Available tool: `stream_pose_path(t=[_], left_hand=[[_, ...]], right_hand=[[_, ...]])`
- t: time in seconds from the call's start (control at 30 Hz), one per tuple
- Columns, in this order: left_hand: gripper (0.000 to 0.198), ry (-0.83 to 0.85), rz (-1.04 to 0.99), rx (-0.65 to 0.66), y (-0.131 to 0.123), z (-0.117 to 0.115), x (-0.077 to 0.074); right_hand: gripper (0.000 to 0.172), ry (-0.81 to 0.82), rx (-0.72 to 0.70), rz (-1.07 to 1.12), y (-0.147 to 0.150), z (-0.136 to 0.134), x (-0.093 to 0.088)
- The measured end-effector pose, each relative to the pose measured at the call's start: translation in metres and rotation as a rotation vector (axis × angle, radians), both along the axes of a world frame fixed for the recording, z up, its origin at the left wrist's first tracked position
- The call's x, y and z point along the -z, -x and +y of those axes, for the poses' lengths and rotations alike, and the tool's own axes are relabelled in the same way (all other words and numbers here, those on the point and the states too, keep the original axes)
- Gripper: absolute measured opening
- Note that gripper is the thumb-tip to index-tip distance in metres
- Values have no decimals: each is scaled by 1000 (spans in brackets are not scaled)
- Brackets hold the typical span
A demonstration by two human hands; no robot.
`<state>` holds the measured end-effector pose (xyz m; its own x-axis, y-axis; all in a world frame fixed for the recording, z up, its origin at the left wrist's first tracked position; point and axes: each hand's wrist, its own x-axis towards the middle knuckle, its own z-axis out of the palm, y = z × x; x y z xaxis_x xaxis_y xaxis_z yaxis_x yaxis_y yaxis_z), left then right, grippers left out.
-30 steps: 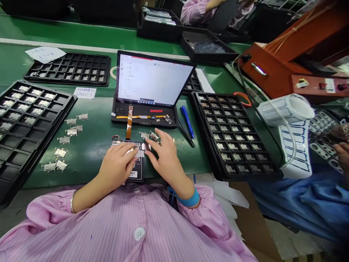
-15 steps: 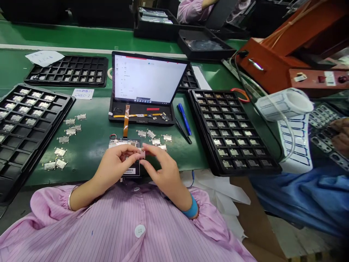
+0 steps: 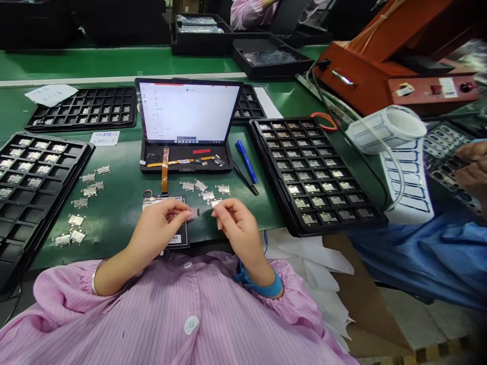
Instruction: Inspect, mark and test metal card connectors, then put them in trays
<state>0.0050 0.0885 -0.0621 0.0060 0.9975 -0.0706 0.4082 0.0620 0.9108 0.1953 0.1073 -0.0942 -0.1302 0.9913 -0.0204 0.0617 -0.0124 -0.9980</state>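
My left hand [image 3: 162,225] pinches a small flat module [image 3: 194,213] with a pinkish-grey face, held over the right edge of a circuit board [image 3: 178,239] with a barcode label. A brown flex cable [image 3: 165,172] runs from that board up to a tablet-like screen [image 3: 186,114], which is lit and leans in a black case. My right hand [image 3: 239,228] is apart from the left, its thumb and fingers pressed together; whether anything is between them is hidden. Just beyond its fingertips lie several loose silver modules [image 3: 207,195].
Black trays of modules stand at the left [image 3: 34,187] and right [image 3: 315,177]. More loose modules [image 3: 90,191] lie left of the board. A blue pen [image 3: 247,161] and black tweezers [image 3: 245,177] are beside the case. A label roll [image 3: 388,129] and another person's hand [image 3: 472,165] are far right.
My right hand has let go of the small module and moved right, away from my left hand, which keeps hold of it. The whole view has shifted slightly.
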Motion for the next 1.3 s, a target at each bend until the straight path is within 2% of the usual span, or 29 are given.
stream_pose_path(t=[0.1,0.23,0.37,0.43,0.5,0.57,0.67,0.8,1.0,1.07,1.13,1.3], left_hand=[[10,31,21,98,-11,0,-2],[12,48,75,152,-14,0,0],[14,-163,283,53,-11,4,14],[16,-334,411,83,-12,5,24],[23,-482,561,190,-17,6,33],[33,-557,681,266,-20,3,37],[41,-543,724,244,-14,-5,31],[32,-471,726,72,26,-19,12],[22,-196,819,-294,139,-51,-13],[20,-92,850,-276,169,-64,-19],[18,-17,862,-195,186,-72,-21],[25,35,841,-79,191,-78,-15]], right_hand=[[14,52,-136,5,3,-4,-3],[16,61,-122,13,-2,-5,-2],[18,54,107,64,-24,2,2],[21,51,187,101,-32,4,1],[22,54,172,111,-31,2,-2],[23,89,115,112,-23,-3,-5],[28,188,1,131,-6,-10,-6],[36,280,-114,77,0,-10,-1],[32,203,-48,-42,-11,8,9],[28,164,-36,-32,-8,7,5],[24,124,-33,-26,-2,2,-3],[22,65,-33,-31,10,-10,-19]])
